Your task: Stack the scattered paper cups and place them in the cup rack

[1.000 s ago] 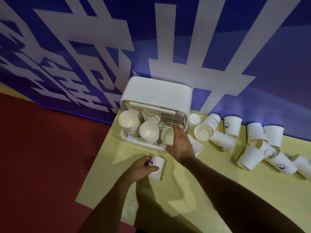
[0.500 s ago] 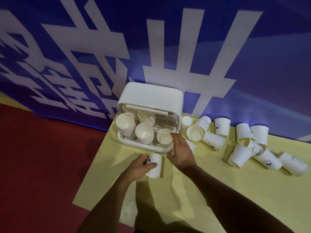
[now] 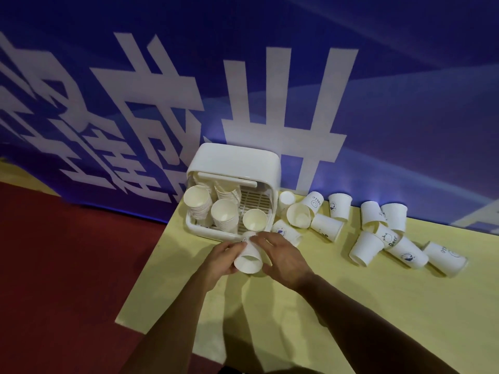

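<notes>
While both hands meet at the table's (image 3: 243, 314) near-left area, the left hand (image 3: 220, 259) wraps a paper cup (image 3: 249, 259), mouth toward the camera; right hand (image 3: 280, 255) touches its other side w/ fingers loosely spread. Just beyond sits the cup rack (image 3: 237, 163), lid up, w/ cup stacks (image 3: 213, 211) inside. Loose cups (image 3: 378, 233) lie scattered to the right, along a blue banner (image 3: 405, 90).

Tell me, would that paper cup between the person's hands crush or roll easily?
Probably both. The paper cup looks thin-walled and empty, so a firm squeeze could dent it. It lies tipped, mouth toward the camera, and its tapered round shape would likely roll in a curve if the left hand let go.
</notes>
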### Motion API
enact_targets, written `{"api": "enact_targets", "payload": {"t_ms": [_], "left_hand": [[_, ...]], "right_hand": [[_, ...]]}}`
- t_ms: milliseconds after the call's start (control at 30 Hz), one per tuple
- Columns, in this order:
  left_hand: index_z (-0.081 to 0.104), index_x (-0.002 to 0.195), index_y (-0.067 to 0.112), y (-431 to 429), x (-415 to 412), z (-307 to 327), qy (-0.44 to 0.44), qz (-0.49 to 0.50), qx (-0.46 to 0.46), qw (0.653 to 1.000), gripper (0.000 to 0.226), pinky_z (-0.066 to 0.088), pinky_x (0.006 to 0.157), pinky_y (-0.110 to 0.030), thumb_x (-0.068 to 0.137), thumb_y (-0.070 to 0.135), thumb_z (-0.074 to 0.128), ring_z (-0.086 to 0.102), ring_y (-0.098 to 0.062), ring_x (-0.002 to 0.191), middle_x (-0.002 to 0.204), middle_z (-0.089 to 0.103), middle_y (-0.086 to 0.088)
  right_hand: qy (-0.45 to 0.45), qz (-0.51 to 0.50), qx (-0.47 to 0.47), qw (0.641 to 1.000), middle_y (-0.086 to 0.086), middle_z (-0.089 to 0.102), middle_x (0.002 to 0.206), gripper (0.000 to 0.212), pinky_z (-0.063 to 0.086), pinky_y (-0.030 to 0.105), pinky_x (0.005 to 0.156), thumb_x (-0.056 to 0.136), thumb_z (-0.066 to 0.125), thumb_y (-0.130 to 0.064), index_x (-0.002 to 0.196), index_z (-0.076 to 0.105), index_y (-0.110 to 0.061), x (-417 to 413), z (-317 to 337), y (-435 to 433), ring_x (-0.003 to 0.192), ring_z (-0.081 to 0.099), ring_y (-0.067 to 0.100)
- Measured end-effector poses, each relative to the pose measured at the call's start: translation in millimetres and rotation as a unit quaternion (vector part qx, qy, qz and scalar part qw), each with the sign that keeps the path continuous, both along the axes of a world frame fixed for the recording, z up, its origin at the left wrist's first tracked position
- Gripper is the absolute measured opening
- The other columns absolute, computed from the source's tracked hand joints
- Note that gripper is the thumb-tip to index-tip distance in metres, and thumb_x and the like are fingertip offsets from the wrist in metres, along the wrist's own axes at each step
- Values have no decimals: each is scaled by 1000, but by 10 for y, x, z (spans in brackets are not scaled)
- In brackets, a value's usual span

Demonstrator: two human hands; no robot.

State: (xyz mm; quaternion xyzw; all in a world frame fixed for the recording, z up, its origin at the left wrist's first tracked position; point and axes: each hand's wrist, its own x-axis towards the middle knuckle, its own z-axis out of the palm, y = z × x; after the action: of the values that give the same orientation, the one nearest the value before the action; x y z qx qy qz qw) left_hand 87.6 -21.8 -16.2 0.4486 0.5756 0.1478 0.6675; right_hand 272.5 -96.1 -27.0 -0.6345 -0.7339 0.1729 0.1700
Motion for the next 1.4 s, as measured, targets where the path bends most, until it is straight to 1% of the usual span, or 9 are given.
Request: {"api": "enact_targets", "payload": {"t_ms": [167, 300, 400, 633, 800, 967, 1233, 1333, 1400], "left_hand": [[74, 105, 17, 22, 3, 108, -14, 10, -7, 1000, 20, 56, 93, -47, 94, 30, 63, 70, -31, 103, 104, 75, -11], [75, 103, 10, 81, 28, 159, -33, 16, -12, 999, 22, 55, 78, -35, 93, 21, 59, 67, -25, 82, 98, 74, -15], [74, 105, 10, 129, 61, 212, -41, 18, -3, 999, 23, 54, 75, -31, 94, 21, 57, 66, -21, 78, 94, 73, -11], [68, 106, 22, 281, 32, 238, -1, 24, 41, 999, 17, 48, 84, -35, 97, 29, 56, 71, -20, 96, 97, 77, -1], [68, 102, 20, 321, -30, 140, 30, -10, 51, 998, 13, 47, 79, -31, 95, 25, 58, 70, -17, 90, 101, 75, -3], [68, 101, 20, 344, -70, 61, 41, -31, 43, 998, 13, 48, 79, -30, 94, 28, 60, 70, -18, 93, 100, 75, 1], [69, 99, 22, 350, -97, -43, 60, -47, 35, 996, 12, 49, 80, -30, 92, 28, 61, 71, -15, 91, 98, 75, 4], [69, 99, 23, 322, -79, -57, 69, -63, 31, 995, 14, 50, 81, -30, 91, 28, 60, 70, -13, 91, 97, 74, 6], [69, 100, 23, 302, -60, -63, 73, -67, 27, 995, 14, 50, 83, -30, 91, 28, 59, 70, -13, 92, 96, 74, 8]], "right_hand": [[-16, 17, -5, 1000, 5, 40, 149, 69, 39, 34, 105, 86, 64, -34, 148, 35, -41, 67, 121, -11, 131, 41, 24], [-19, 5, -16, 1000, 0, 39, 147, 73, 44, 32, 100, 80, 68, -37, 146, 36, -39, 143, 201, 43, 129, 42, 21], [-10, -4, -24, 1000, -6, 44, 142, 73, 46, 33, 97, 77, 71, -42, 143, 41, -34, 204, 265, 122, 126, 44, 18], [126, -161, -18, 979, -9, 59, 121, 64, 52, 32, 80, 72, 69, -52, 130, 49, -36, 172, 409, 387, 102, 59, 14], [178, -241, -37, 953, -16, 58, 97, 55, 45, 28, 66, 70, 69, -51, 118, 44, -38, 71, 401, 617, 86, 59, 11], [169, -268, -55, 947, -7, 64, 106, 56, 56, 39, 75, 74, 72, -45, 121, 47, -29, 38, 326, 742, 92, 62, 18], [148, -270, -42, 951, -3, 64, 121, 60, 53, 34, 80, 77, 73, -44, 131, 51, -28, -15, 229, 742, 104, 61, 19], [149, -273, -68, 948, 1, 62, 122, 62, 50, 31, 80, 76, 75, -45, 129, 53, -23, -22, 191, 761, 107, 60, 21], [132, -262, -94, 951, 6, 57, 127, 71, 48, 34, 88, 75, 78, -44, 134, 48, -18, -16, 167, 757, 115, 56, 25]]}}
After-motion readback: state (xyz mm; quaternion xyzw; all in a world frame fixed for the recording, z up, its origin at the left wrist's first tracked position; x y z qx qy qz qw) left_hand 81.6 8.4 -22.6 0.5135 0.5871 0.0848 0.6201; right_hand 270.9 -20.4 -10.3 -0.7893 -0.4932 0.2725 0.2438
